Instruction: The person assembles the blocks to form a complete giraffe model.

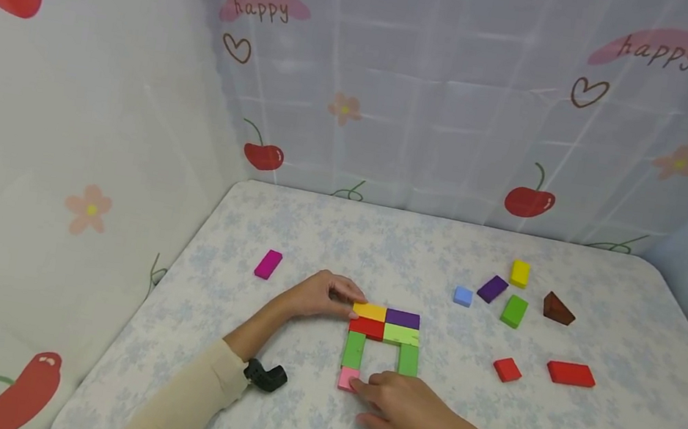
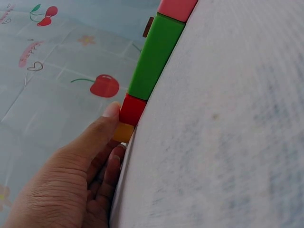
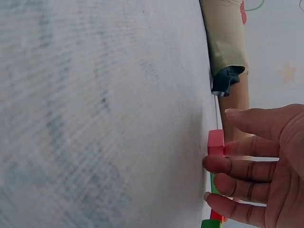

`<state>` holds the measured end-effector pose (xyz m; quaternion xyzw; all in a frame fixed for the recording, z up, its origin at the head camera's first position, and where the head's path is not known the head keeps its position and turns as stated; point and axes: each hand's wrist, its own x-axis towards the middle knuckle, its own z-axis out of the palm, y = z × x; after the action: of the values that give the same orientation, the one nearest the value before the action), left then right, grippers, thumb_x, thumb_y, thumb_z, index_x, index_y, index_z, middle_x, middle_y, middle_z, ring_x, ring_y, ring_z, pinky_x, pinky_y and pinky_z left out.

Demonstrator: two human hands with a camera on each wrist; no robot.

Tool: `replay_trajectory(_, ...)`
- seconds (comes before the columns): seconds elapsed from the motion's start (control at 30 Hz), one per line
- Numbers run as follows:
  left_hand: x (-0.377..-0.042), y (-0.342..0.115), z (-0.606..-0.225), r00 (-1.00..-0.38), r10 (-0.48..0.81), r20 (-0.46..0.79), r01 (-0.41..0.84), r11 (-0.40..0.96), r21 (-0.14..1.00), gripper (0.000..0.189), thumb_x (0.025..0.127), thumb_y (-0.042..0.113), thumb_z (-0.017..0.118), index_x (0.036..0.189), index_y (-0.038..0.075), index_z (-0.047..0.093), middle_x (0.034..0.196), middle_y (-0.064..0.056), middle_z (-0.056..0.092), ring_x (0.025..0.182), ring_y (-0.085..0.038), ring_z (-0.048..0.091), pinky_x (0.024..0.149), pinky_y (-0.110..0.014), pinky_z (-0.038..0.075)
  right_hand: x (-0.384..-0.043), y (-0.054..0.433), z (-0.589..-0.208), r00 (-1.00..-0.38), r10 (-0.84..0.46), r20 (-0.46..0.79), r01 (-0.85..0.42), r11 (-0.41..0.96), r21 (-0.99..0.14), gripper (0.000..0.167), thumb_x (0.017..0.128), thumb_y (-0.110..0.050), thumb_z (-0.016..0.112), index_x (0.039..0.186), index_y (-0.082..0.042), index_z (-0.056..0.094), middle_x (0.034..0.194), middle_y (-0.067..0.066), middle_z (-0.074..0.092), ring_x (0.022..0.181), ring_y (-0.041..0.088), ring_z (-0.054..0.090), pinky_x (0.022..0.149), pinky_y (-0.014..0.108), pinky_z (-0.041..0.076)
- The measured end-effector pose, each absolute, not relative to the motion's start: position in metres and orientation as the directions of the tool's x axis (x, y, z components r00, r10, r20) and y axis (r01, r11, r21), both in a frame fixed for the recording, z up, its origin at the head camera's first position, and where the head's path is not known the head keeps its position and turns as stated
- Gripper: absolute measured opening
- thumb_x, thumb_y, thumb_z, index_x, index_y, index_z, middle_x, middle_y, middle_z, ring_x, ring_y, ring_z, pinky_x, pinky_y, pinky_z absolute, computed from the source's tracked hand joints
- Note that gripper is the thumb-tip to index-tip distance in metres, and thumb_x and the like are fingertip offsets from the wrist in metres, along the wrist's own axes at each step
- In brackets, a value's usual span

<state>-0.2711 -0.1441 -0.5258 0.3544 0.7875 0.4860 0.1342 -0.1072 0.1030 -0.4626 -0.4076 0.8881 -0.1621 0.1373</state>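
Note:
Flat on the table, blocks form an arch-like shape. In the head view, an orange-yellow block [image 1: 369,312] and a purple block [image 1: 403,319] lie above a red block [image 1: 366,328] and a light green block [image 1: 401,335]. Two green blocks [image 1: 353,350] extend toward the person as legs. A pink block [image 1: 348,379] meets the left leg's near end. My left hand [image 1: 322,294] touches the outer left corner of the orange-yellow and red blocks with thumb and fingertips. My right hand [image 1: 414,414] rests its index fingertip against the pink block, other fingers loosely extended, covering the right leg's near end.
A magenta block [image 1: 268,264] lies at the left. Toward the right are blue [image 1: 463,296], purple [image 1: 492,289], yellow [image 1: 520,273] and green [image 1: 513,311] blocks, a brown wedge [image 1: 558,309], a small red block [image 1: 507,370] and a longer red block [image 1: 571,374]. Printed curtains surround the table.

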Motion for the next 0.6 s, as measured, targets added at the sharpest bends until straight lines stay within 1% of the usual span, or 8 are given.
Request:
replay_trajectory(0.2, -0.270, -0.143, -0.526, -0.717, 0.686, 0.126, 0.416, 0.276, 0.866, 0.032, 0.085, 0.015, 0.084, 0.117, 0.017, 0.079, 0.113, 0.009, 0.074, 0.107, -0.010, 0.064, 0.089, -0.031, 0.052, -0.107, 0.103, -0.463, -0.631, -0.770, -0.095, -0.687, 0.611, -0.394, 0.047, 0.092, -0.033, 0.077, 0.134, -0.014, 0.069, 0.098, -0.007, 0.070, 0.075, -0.002, 0.050, 0.069, 0.022, 0.051)
replay_trajectory(0.3, -0.271, -0.143, -0.527, -0.718, 0.684, 0.131, 0.418, 0.273, 0.866, 0.032, 0.085, 0.015, 0.085, 0.116, 0.017, 0.079, 0.113, 0.009, 0.074, 0.107, -0.010, 0.064, 0.089, -0.031, 0.052, -0.107, 0.105, -0.460, -0.641, -0.764, -0.077, -0.686, 0.614, -0.391, 0.046, 0.092, -0.033, 0.077, 0.134, -0.015, 0.069, 0.099, -0.006, 0.070, 0.075, -0.002, 0.051, 0.069, 0.022, 0.051)
replay_trajectory(0.4, -0.271, -0.143, -0.528, -0.716, 0.684, 0.135, 0.424, 0.272, 0.864, 0.032, 0.085, 0.015, 0.084, 0.116, 0.017, 0.079, 0.113, 0.008, 0.074, 0.108, -0.011, 0.064, 0.088, -0.030, 0.052, -0.109, 0.111, -0.457, -0.662, -0.748, -0.042, -0.678, 0.622, -0.393, 0.043, 0.093, -0.031, 0.076, 0.132, -0.016, 0.070, 0.099, -0.007, 0.069, 0.075, -0.002, 0.051, 0.068, 0.022, 0.050)
replay_trajectory(0.5, -0.272, -0.144, -0.528, -0.714, 0.686, 0.141, 0.429, 0.269, 0.862, 0.032, 0.085, 0.015, 0.084, 0.117, 0.016, 0.079, 0.113, 0.007, 0.074, 0.108, -0.011, 0.064, 0.089, -0.031, 0.052, -0.112, 0.119, -0.454, -0.684, -0.730, 0.012, -0.675, 0.626, -0.390, 0.039, 0.093, -0.028, 0.076, 0.129, -0.014, 0.072, 0.096, -0.007, 0.068, 0.075, -0.001, 0.053, 0.066, 0.022, 0.050)
replay_trajectory(0.6, -0.272, -0.144, -0.528, -0.711, 0.688, 0.144, 0.433, 0.266, 0.861, 0.032, 0.085, 0.015, 0.084, 0.117, 0.016, 0.079, 0.113, 0.007, 0.074, 0.108, -0.012, 0.064, 0.088, -0.031, 0.052, -0.115, 0.130, -0.453, -0.706, -0.705, 0.065, -0.675, 0.642, -0.365, 0.035, 0.093, -0.025, 0.076, 0.125, -0.011, 0.074, 0.099, -0.005, 0.070, 0.080, 0.002, 0.058, 0.068, 0.024, 0.053)
